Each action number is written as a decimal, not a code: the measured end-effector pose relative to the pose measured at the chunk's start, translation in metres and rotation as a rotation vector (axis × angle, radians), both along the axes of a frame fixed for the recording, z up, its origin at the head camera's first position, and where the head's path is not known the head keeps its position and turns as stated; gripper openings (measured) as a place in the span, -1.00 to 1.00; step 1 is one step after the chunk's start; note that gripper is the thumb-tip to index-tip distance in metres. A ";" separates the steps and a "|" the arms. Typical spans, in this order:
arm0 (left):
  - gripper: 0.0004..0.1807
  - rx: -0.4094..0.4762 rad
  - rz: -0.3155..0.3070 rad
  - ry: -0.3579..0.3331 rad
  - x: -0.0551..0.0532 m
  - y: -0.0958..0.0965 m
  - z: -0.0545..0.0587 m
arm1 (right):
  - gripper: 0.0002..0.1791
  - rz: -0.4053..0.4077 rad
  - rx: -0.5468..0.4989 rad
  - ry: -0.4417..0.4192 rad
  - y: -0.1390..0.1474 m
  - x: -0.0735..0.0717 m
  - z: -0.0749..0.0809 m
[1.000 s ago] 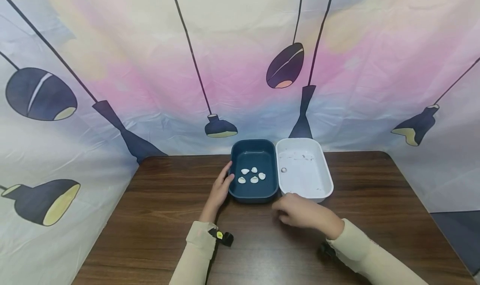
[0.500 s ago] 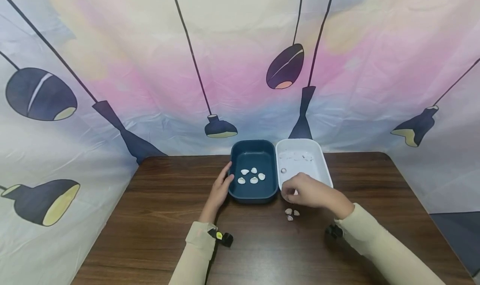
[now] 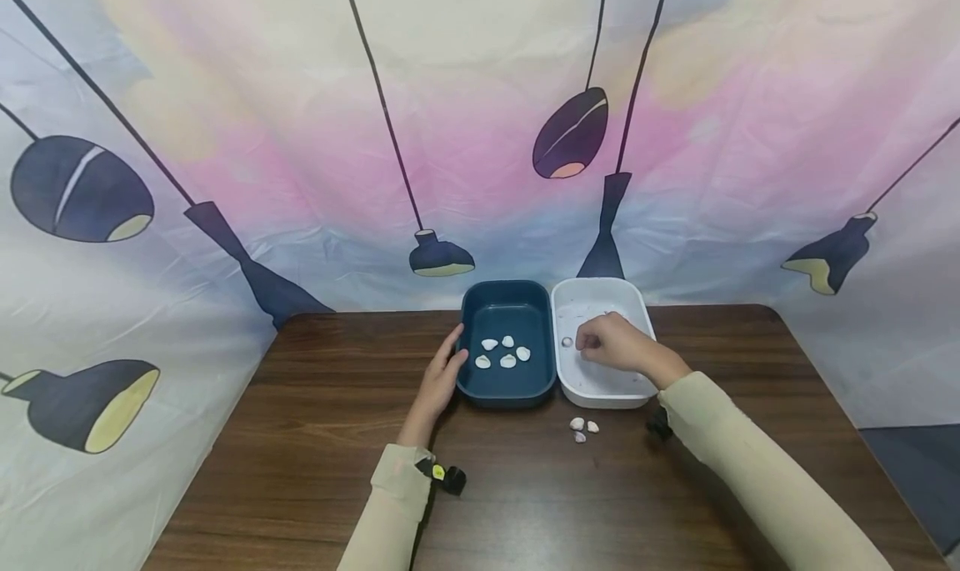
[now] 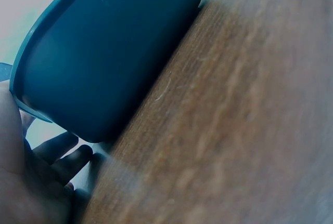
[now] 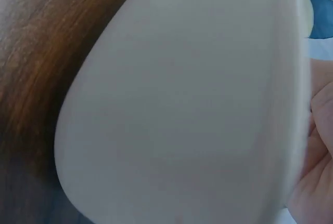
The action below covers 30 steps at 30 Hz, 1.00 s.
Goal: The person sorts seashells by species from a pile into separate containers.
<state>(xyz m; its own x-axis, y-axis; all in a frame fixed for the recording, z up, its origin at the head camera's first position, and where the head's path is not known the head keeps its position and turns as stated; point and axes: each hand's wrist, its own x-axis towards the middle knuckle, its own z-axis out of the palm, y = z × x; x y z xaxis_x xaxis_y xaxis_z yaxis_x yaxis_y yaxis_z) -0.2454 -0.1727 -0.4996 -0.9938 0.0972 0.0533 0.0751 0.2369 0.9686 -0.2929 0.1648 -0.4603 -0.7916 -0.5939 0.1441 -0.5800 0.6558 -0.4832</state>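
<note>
My left hand (image 3: 441, 375) rests against the left side of a dark teal tray (image 3: 506, 394), its thumb at the rim and fingers reaching along the outer wall. In the left wrist view, the fingers (image 4: 60, 154) show beside the tray's corner. Several white seashells (image 3: 507, 360) lie on the teal tray's floor. My right hand (image 3: 618, 342) is over the inside of a white tray (image 3: 607, 400), fingers bent downward. Close to its fingertips lies one small shell (image 3: 567, 342). The fingertips are hidden, so I cannot tell whether they pinch anything.
Three small shells (image 3: 579, 429) lie together on the brown wooden table (image 3: 337, 438), just in front of the white tray. Both trays stand side by side at the table's back edge, against a hanging cloth (image 3: 300, 137) printed with lamps.
My right hand has gone from the table in front of the white tray, over its front rim and into it, uncovering three shells on the table. The left hand stays put.
</note>
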 end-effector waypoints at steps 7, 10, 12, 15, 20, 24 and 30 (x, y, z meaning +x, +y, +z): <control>-0.41 -0.015 -0.003 -0.001 0.000 -0.002 0.001 | -0.89 -0.080 0.032 -0.014 -0.004 -0.015 -0.016; -0.42 -0.019 -0.006 -0.005 0.001 -0.002 0.002 | -0.86 -0.104 0.052 -0.015 -0.005 -0.018 -0.022; -0.41 -0.016 -0.006 -0.005 0.001 -0.001 0.002 | -0.85 -0.118 0.068 -0.012 -0.006 -0.019 -0.025; -0.41 -0.011 -0.005 -0.003 0.001 0.000 0.001 | -0.85 -0.147 0.086 -0.026 -0.008 -0.018 -0.026; -0.42 0.003 0.014 0.002 0.000 0.001 -0.001 | -0.87 -0.169 0.109 -0.046 -0.009 -0.016 -0.024; -0.42 -0.006 0.030 0.008 -0.002 0.003 -0.007 | -0.82 -0.135 0.086 -0.017 -0.008 -0.016 -0.026; -0.42 -0.024 0.027 0.016 -0.004 0.003 -0.011 | -0.70 -0.102 0.049 0.012 -0.005 -0.015 -0.031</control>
<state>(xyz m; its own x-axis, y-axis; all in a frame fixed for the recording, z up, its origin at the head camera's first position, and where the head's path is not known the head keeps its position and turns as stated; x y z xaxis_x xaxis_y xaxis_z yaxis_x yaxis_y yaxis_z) -0.2496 -0.1702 -0.5111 -0.9952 0.0716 0.0673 0.0839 0.2625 0.9613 -0.3077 0.1602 -0.4916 -0.8465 -0.5172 0.1265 -0.5148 0.7343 -0.4424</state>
